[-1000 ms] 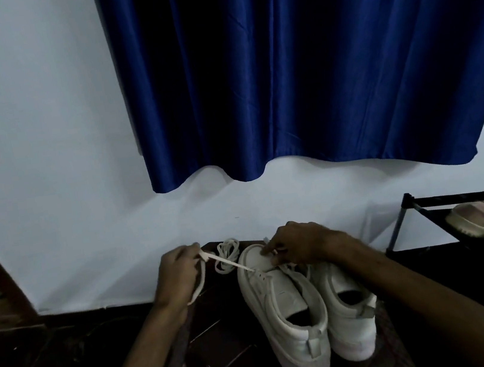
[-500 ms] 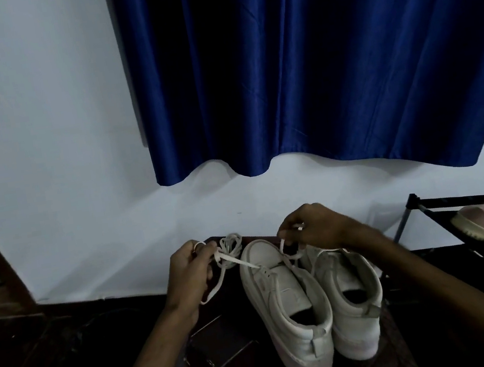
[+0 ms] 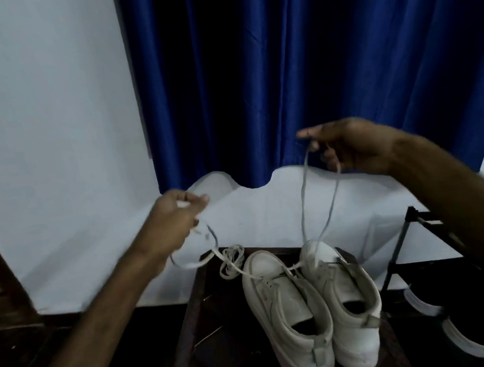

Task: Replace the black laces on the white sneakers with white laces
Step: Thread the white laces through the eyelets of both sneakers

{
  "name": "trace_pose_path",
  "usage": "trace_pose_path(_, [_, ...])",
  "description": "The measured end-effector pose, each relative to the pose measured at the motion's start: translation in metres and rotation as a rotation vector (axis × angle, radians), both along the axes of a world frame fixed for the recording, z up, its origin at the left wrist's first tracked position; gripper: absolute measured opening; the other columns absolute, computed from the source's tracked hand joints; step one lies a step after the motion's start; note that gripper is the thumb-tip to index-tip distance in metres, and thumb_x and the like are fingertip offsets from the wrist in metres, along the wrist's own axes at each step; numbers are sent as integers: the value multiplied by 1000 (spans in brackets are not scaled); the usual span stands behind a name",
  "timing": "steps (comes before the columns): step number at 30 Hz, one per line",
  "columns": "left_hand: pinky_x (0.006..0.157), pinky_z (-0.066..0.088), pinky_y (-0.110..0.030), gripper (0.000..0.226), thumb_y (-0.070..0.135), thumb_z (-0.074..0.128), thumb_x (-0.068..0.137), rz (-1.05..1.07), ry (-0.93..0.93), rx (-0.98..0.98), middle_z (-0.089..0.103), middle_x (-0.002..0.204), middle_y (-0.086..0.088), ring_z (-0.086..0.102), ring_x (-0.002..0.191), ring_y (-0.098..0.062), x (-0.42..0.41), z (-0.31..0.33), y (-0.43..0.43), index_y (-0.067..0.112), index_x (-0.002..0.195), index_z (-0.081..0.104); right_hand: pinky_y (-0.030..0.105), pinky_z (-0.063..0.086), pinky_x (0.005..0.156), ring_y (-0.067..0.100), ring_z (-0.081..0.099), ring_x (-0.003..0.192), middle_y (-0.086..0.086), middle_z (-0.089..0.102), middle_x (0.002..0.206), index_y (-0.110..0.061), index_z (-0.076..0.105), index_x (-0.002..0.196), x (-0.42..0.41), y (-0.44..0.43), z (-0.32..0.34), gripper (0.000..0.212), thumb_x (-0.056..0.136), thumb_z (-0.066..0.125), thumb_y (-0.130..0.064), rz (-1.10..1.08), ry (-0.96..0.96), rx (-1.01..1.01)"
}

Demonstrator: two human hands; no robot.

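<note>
Both hands have risen off the sneakers since half a second ago, drawing the lace up with them. Now the right hand (image 3: 351,148) hangs in front of the hem of the curtain (image 3: 280,67), well above the shoes, with thumb and fingers curled round the lace (image 3: 302,199) — two strands drop from it toward the toe of the right-side sneaker. The left hand (image 3: 177,221) is lower, before the wall (image 3: 36,119), its fingers pinched on the other end of the lace. That end loops loosely below the hand, then runs flat across to the front eyelets of the left-side sneaker. Motion blur smears both hands, so exact finger placement is hard to read.

The sneakers (image 3: 312,304) stand upright, side by side and touching, on the dark desk (image 3: 194,332) — heels toward the camera, toes toward the wall. The lace is threaded only through the frontmost eyelets of the left-side one. A second white lace lies as a coil (image 3: 231,257) on the desk's far edge, just beside that sneaker's toe. To the right stands a black rack (image 3: 411,211) with other pale shoes on it, partly cut off by the frame.
</note>
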State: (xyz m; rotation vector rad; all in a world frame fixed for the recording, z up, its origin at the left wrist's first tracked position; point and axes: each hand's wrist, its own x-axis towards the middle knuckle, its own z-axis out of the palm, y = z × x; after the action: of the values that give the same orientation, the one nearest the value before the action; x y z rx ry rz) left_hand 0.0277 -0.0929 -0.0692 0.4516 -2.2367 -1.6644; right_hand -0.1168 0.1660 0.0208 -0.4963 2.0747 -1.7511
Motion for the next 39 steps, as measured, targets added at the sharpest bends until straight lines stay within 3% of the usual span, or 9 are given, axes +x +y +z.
trace_pose_path(5, [35,16,-15,15,12,47,100,-191,250,334,43,64,1,29,44,-4,-2,92,9,15,85,49,29,59,75,10,66,80,1,68,103,-14,57,122,31,-16,71,30,94,48,-8,169,-76,-551])
trace_pose_path(12, [34,27,-15,22,-2,39,100,-212,376,23,63,83,-11,35,41,-2,2,176,29,6,109,57,42,54,93,22,66,112,11,63,129,-8,51,132,64,-33,140,44,93,35,7,181,90,-711])
trace_pose_path(14, [38,31,-16,23,-1,38,101,-195,354,-200,68,88,-13,40,43,-4,4,192,32,5,111,58,38,55,91,24,66,110,15,60,130,-5,49,132,69,-38,154,48,91,30,13,170,112,-702])
trace_pose_path(18, [74,55,-38,25,-2,42,93,95,156,-1347,63,99,-12,62,83,-26,15,244,31,14,107,55,26,59,76,22,69,98,16,65,118,0,50,128,83,-42,185,45,92,32,19,167,192,-586])
trace_pose_path(20, [69,55,-45,24,0,38,95,161,312,-1457,55,87,-7,59,75,-25,22,270,31,18,107,47,24,59,73,23,71,94,17,68,111,3,55,121,93,-41,197,30,95,41,12,175,215,-514])
trace_pose_path(24, [44,36,-21,21,20,35,106,-89,848,-703,46,59,3,39,43,-4,26,306,43,16,100,54,31,61,75,29,71,90,23,68,106,5,58,108,109,-39,216,20,100,40,0,197,136,-581])
trace_pose_path(30, [31,16,-11,26,38,33,103,-451,737,343,28,46,8,20,33,-3,31,341,68,17,95,46,36,52,94,26,66,111,19,66,122,2,52,127,132,-31,252,42,92,32,12,376,217,-585])
trace_pose_path(35, [29,18,-13,21,6,29,90,-494,818,478,32,51,4,23,35,-5,25,341,73,16,97,45,31,60,76,26,72,91,20,73,98,5,63,105,140,-29,259,16,96,51,1,77,586,-255])
trace_pose_path(39, [36,36,-20,25,1,32,102,-473,911,277,68,71,-7,51,48,-11,24,337,79,10,122,45,32,56,60,20,68,59,8,73,70,-6,72,85,131,-28,251,41,100,49,-36,-179,875,31])
